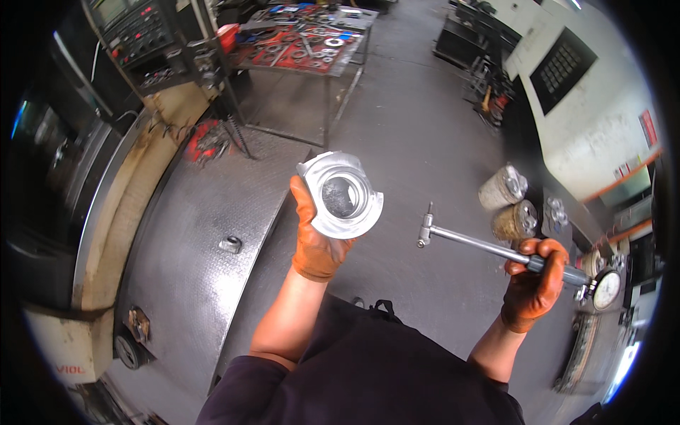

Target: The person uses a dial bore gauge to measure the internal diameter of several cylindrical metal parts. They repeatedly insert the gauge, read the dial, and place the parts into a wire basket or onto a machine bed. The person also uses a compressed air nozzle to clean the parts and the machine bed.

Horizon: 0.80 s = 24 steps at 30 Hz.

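Observation:
My left hand (pixel 319 244), in an orange glove, grips a shiny machined metal part (pixel 365 219) from below and the left side. The part is flanged, with notched edges and a round bore that faces up toward me. In my right hand (pixel 535 283), also gloved in orange, is a dial bore gauge (pixel 482 244), its grey grip wrapped by my fingers. The gauge's T-shaped measuring head points left, apart from the metal part. Its round white dial sticks out to the right of my hand.
A steel platform (pixel 191 234) on the left carries a small metal piece (pixel 230 244). Beyond it stands a workbench (pixel 283 60) strewn with tools and rings on red. A control panel (pixel 142 35) rises at far left. Buckets (pixel 501 187) and a white machine (pixel 588 134) line the right.

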Tool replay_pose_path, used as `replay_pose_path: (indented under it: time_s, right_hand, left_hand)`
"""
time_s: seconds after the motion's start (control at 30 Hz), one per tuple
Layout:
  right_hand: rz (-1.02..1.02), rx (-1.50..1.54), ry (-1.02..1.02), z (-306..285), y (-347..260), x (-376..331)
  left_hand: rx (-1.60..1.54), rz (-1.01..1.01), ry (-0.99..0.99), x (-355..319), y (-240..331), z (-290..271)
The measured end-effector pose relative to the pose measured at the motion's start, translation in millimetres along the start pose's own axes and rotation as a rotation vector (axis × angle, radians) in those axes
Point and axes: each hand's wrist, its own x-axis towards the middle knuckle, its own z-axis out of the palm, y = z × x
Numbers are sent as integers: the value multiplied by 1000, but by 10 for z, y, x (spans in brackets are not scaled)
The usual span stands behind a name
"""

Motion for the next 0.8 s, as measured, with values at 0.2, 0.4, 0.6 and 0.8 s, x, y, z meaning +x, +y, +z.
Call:
replay_pose_path:
  time_s: [0.2,0.4,0.6,0.8]
  right_hand:
    - [-77,254,-43,203,-371,-228]
    - [-279,-24,-364,311,-298,-235]
    - [-330,53,-630,364,-258,-219]
    - [-423,-60,-776,422,-148,-211]
  left_hand:
    - [194,26,77,-51,-282,423]
    - [305,85,-45,-104,-255,645]
    - [332,178,18,-160,-135,603]
    - [216,158,62,-183,-94,558]
